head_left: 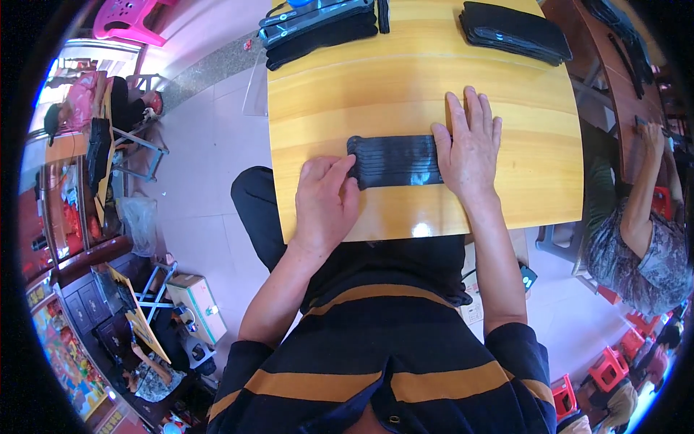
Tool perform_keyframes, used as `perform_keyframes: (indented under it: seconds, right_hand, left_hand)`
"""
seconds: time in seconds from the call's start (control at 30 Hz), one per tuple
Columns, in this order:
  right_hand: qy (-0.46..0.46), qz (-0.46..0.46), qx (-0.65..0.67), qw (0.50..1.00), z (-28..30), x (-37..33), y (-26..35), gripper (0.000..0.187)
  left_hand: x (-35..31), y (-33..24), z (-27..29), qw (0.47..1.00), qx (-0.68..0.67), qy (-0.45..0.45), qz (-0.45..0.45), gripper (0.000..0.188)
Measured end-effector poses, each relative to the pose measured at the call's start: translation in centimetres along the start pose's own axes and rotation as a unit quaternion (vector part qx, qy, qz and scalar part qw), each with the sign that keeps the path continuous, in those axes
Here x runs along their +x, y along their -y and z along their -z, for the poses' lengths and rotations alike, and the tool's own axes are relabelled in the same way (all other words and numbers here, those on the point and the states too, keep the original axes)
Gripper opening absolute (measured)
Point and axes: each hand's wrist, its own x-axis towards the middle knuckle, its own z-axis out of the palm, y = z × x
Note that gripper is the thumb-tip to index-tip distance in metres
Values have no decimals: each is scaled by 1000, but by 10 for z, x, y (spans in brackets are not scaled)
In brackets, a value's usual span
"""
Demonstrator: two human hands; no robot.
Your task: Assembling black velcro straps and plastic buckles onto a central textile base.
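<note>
A set of flat black strips (399, 160) lies on the yellow wooden table (325, 101) in front of me, overlapping in a row of thin parallel edges. At its left end my left hand (327, 199) is closed, with curled fingers and the thumb gripping the strips' ends. My right hand (470, 148) rests flat over the right end, fingers stretched out and pointing away from me, with the thumb alongside the strips. That hand hides the right tips of the strips. Exactly what the strips are, I cannot tell.
A pile of black strips in clear packaging (322, 29) sits at the table's far left, another black stack (513, 32) at the far right. On the right a person (636, 239) works at a brown table (625, 94). Other people sit at tilted boards on the left.
</note>
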Motion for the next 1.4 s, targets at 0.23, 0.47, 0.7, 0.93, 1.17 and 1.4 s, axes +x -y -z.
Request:
perform_keyframes:
  seconds: [0.23, 0.47, 0.7, 0.93, 1.17, 1.4]
  right_hand:
    - [-6, 7, -16, 1000, 2, -2, 1, 54]
    - [-13, 14, -23, 1000, -5, -2, -4, 53]
    - [-19, 31, -6, 999, -5, -1, -7, 51]
    - [-40, 49, 24, 998, -7, -2, -11, 44]
    - [-59, 56, 15, 997, -11, -1, -13, 43]
    - [-58, 61, 94, 992, -11, 8, -31, 39]
  left_hand:
    - [2, 0, 5, 998, -4, 17, 55, 45]
    - [34, -1, 2, 986, 19, 120, 115, 33]
    - [42, 23, -11, 995, 3, 90, 43, 35]
    - [50, 25, 2, 980, -31, 182, 75, 44]
    - [54, 23, 3, 863, -393, 211, 236, 41]
    - [87, -22, 17, 864, -408, 204, 214, 38]
